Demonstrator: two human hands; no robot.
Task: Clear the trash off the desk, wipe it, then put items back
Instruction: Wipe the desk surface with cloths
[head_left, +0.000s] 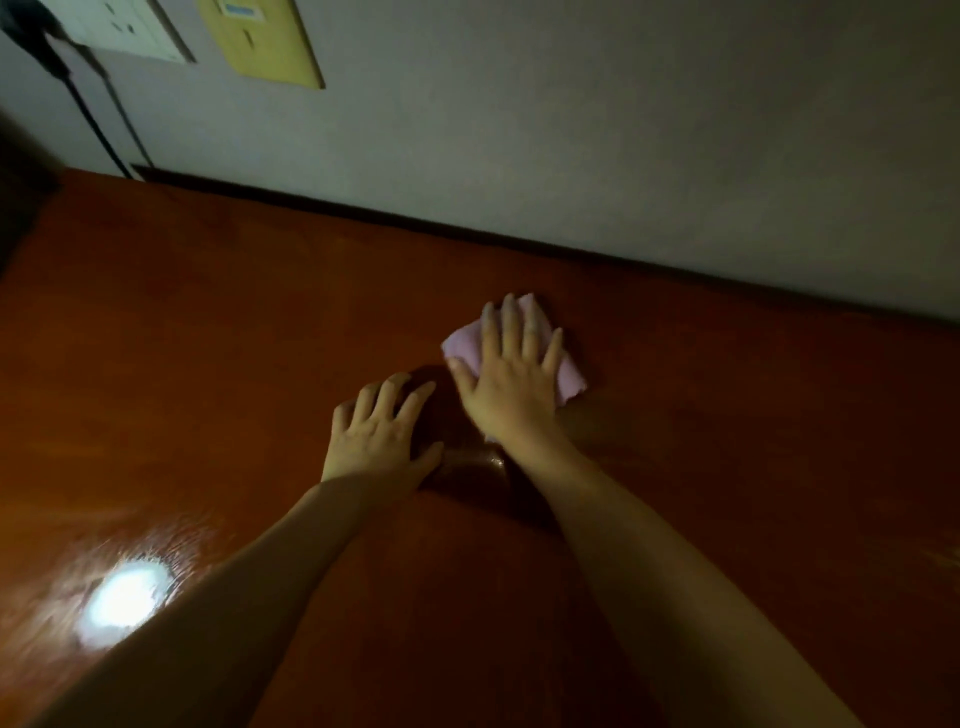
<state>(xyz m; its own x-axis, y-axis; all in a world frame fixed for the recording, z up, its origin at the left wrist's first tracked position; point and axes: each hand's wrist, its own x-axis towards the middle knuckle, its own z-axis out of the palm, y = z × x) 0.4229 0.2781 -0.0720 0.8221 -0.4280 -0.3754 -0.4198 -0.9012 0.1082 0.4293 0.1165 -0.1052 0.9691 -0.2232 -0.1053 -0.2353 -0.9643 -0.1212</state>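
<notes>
A glossy reddish-brown desk (208, 338) fills the view under dim light. My right hand (511, 376) lies flat with spread fingers on a pink cloth (465, 345), pressing it onto the desk near the middle, a little short of the wall. The cloth sticks out on both sides of the hand. My left hand (379, 431) rests on the bare desk just left of and nearer than the right hand, fingers slightly bent, holding nothing.
A grey wall (623, 130) runs along the desk's far edge. On it at the upper left hang a yellow board (265, 41) and a white socket panel (124, 26) with dark cables (98, 119) dropping to the desk. A bright light reflection (124, 597) shines at the near left.
</notes>
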